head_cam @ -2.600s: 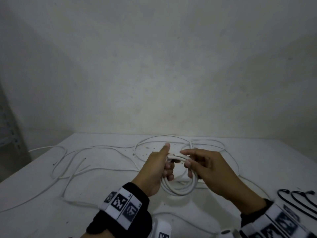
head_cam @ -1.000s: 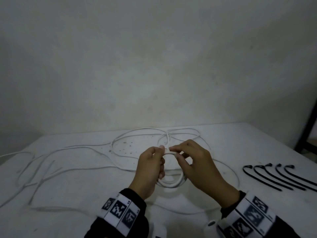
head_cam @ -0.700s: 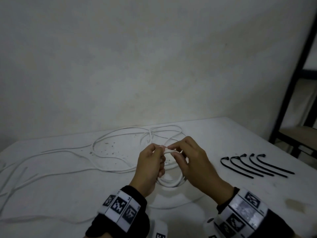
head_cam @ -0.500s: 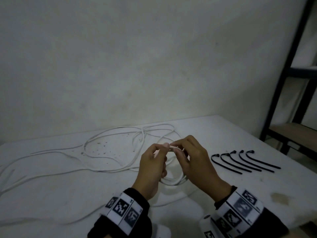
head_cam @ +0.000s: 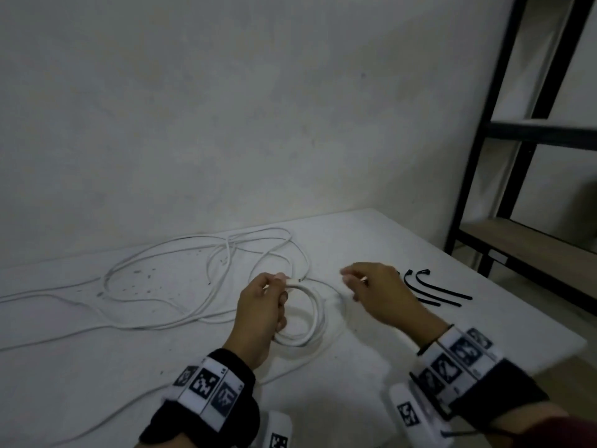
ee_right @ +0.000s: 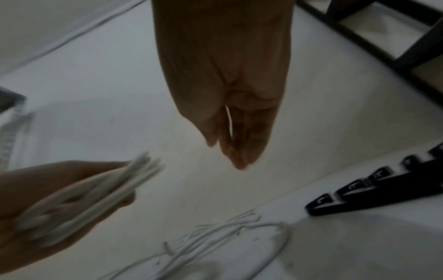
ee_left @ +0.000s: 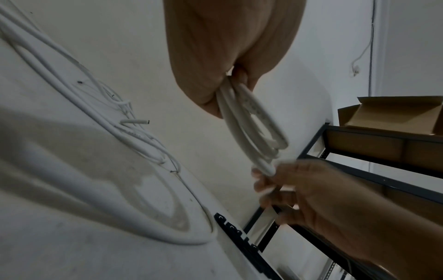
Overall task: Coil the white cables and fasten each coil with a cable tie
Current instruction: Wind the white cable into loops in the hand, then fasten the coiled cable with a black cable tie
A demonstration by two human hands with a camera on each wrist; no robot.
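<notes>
Coil (head_cam: 302, 313) of white cable: hanging above the table (head_cam: 371, 240), the left hand (head_cam: 260, 313) pinching its top between thumb and curled fingers, the cut end sticking out past the thumb. Risk, as judged: with only one hand gripping, the loops may be springing apart and slipping loose before any tie goes on. Right hand (head_cam: 376, 294): hovering right of the coil, fingers loosely extended together, gripping nothing, pointing toward the black cable ties (head_cam: 433, 291) lying farther right of the coil. Loose white cables (head_cam: 181, 286): sprawling left of the coil.
</notes>
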